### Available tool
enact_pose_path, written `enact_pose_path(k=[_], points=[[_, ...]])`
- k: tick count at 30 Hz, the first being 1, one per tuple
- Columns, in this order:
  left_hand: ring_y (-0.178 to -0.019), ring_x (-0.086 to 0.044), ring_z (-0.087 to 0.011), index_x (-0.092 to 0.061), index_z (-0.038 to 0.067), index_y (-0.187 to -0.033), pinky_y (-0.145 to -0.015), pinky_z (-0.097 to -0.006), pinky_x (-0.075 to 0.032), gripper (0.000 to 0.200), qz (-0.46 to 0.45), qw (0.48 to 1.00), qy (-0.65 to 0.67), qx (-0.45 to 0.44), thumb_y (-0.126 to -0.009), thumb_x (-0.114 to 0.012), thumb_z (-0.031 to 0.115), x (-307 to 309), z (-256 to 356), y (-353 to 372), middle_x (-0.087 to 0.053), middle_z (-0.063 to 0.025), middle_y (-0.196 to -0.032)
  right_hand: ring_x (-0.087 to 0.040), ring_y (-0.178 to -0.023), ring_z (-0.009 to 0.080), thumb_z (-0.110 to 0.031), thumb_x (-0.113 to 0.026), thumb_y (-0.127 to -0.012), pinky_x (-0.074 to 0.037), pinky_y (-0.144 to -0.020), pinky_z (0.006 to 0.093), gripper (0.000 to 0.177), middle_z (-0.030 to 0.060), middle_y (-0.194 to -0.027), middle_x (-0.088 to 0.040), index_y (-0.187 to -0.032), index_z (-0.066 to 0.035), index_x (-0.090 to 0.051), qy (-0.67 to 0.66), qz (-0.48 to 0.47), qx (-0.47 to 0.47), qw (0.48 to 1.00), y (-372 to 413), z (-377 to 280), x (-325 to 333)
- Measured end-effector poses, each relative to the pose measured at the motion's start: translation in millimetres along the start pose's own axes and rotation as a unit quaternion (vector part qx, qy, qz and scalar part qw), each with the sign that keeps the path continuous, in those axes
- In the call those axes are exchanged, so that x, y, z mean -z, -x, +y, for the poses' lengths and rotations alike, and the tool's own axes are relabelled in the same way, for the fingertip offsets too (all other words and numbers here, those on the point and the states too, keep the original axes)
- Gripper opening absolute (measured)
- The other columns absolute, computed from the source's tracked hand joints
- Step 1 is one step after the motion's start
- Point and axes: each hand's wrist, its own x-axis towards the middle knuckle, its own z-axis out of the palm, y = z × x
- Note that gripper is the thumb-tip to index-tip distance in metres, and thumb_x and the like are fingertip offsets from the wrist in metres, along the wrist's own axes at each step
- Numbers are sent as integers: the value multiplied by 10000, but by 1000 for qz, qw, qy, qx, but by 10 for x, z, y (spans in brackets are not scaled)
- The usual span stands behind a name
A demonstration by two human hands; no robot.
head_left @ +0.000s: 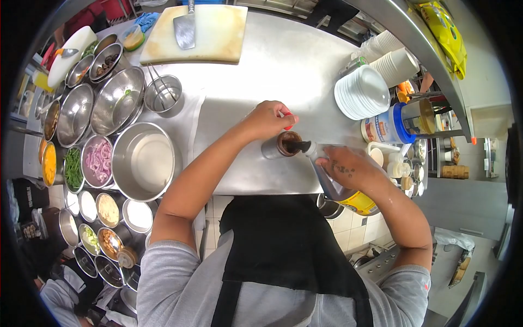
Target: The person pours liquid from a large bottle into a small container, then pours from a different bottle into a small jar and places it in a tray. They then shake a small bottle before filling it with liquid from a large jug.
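A large bottle with a yellow label (359, 203) is tilted in my right hand (344, 166), which is wrapped round it near the neck. Dark liquid runs from its mouth into a small open container (289, 144) with brown contents, standing on the steel table (239, 163). Just above that container, my left hand (268, 120) is closed on a small red cap (289, 115). My left hand does not touch the container.
Metal bowls (118, 101) and a large pot (144, 162) line the left side. A cutting board (218, 34) with a scraper (184, 31) lies at the back. Stacked lids (362, 92), tubs (381, 126) and a shelf post (430, 60) stand right.
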Motion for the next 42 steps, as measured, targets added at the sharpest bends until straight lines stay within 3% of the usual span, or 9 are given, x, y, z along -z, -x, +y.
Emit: enact_pose_path(k=[3,5,9,11,14,25,31,33,42], points=[[-760,-634,-108,-672,-3,-1060,-689,-262,-541,368,3,1000,10,-5,-914,-720,332,-19,-48,-21,-690,-64,-906,-657,-865,439,-402,-550,-990,-521,-768,512,370,228,-871,-678,-975,-47,-653,4,11,2,1000,1,-25,19],[-770,-636,-110,-672,-4,-1059,-701,-264,-545,366,0,1000,10,0,-916,-719,330,-18,-44,-19,-691,-65,-913,-666,-947,450,-363,-521,-1014,-503,-846,518,406,286,-963,-683,-1015,21,-654,-4,-24,-22,999,17,-106,105],[-772,-639,-112,-674,-3,-1051,-707,-266,-544,365,1,1000,8,4,-917,-718,333,-25,-69,-45,-695,-64,-915,-665,-952,453,-361,-521,-1015,-503,-854,516,407,291,-968,-681,-1013,23,-655,-12,-21,-27,999,18,-75,68],[-750,-636,-128,-685,-4,-1025,-700,-283,-525,384,9,1000,10,-2,-907,-715,360,-37,-87,-44,-705,-76,-866,-650,-867,446,-382,-551,-992,-510,-770,511,360,239,-855,-673,-977,-36,-650,-19,30,10,999,6,23,-34],[-731,-633,-144,-695,-2,-1001,-694,-300,-504,407,16,1000,12,-4,-898,-711,392,-31,-66,-24,-715,-88,-818,-649,-868,449,-385,-543,-997,-506,-777,512,370,238,-848,-673,-978,-30,-648,-17,12,7,1000,-7,20,-19],[-755,-640,-110,-679,13,-1043,-686,-264,-530,371,0,1000,9,4,-915,-714,360,-25,-94,-49,-698,-48,-887,-650,-875,450,-387,-521,-1007,-504,-779,517,390,241,-865,-674,-974,-19,-643,-13,-15,-1,1000,-30,-47,39],[-691,-603,-136,-692,-5,-1022,-659,-298,-490,418,16,1000,18,-3,-902,-707,395,-30,-100,-6,-706,-71,-801,-648,-854,456,-368,-544,-996,-510,-768,516,363,243,-855,-671,-976,-20,-644,-15,4,21,1000,-36,-31,14],[-734,-639,-114,-679,12,-1041,-670,-261,-529,380,3,1000,7,4,-913,-717,368,-14,-112,-24,-690,-44,-871,-648,-850,458,-365,-551,-993,-512,-767,515,358,245,-854,-671,-980,-20,-645,-19,2,17,1000,-42,-39,20],[-742,-646,-122,-669,17,-1076,-620,-263,-514,426,2,1000,8,29,-902,-726,402,-5,-40,24,-697,-54,-899,-646,-914,460,-403,-551,-988,-508,-826,509,409,257,-923,-678,-1086,-20,-657,-12,-23,-10,1000,-74,-82,62]])
